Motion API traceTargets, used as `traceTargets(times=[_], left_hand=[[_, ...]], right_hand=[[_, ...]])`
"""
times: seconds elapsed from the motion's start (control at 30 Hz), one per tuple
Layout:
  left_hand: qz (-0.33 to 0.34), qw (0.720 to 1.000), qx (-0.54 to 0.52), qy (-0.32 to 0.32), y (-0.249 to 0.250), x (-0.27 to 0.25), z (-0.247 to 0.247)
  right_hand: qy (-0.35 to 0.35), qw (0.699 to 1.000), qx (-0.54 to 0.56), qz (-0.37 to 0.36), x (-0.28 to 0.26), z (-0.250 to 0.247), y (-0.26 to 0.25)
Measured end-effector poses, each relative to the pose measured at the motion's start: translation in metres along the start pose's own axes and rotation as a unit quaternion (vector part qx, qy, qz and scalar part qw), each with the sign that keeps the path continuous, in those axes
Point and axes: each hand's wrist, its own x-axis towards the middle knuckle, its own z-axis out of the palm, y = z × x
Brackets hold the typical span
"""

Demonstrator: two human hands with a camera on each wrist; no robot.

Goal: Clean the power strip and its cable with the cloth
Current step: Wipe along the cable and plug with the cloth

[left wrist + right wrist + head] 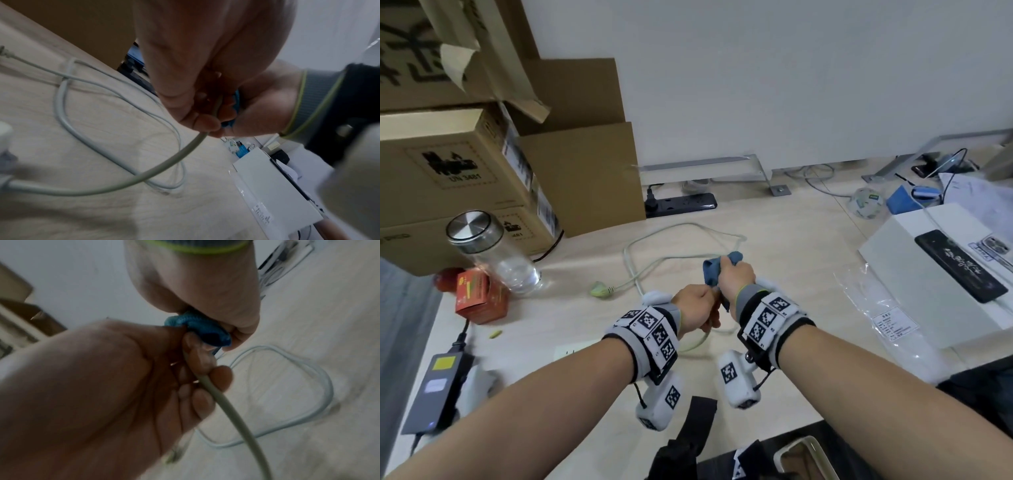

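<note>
Cardboard box point(448, 164) reads "UN 3481"; other labels seem too blurred.

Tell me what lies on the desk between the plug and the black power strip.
In the head view, only bare desk and loops of the pale cable lie between the plug and the black power strip.

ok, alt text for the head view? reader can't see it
Both hands meet over a light wooden desk: the left hand grips a pale cable, the right hand grips a blue cloth. Cardboard boxes stand at left.
</note>
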Motion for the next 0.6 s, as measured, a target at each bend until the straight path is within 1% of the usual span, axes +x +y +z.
traceTargets(times=[0.1, 0.27, 0.37, 0.43, 0.5, 0.6], left_hand=[[0.024, 0.999, 0.002, -0.044, -0.005, -0.006, -0.006], [0.071, 0.992, -0.015, -0.105, -0.009, -0.016, -0.026], [0.067, 0.985, -0.022, -0.158, -0.014, -0.022, -0.041], [0.049, 0.983, -0.015, -0.176, -0.016, -0.026, -0.052], [0.024, 0.987, 0.023, -0.154, -0.016, -0.026, -0.059], [0.009, 0.991, 0.11, -0.077, -0.005, -0.024, -0.061]], right_hand=[[0.009, 0.998, 0.052, 0.034, 0.009, -0.009, -0.015], [0.011, 0.993, 0.11, 0.049, 0.016, -0.023, -0.036], [0.035, 0.99, 0.132, 0.037, 0.015, -0.037, -0.046], [0.039, 0.988, 0.15, 0.02, 0.012, -0.042, -0.048], [0.032, 0.985, 0.171, 0.003, 0.01, -0.04, -0.046], [0.037, 0.977, 0.207, 0.023, 0.005, -0.029, -0.053]])
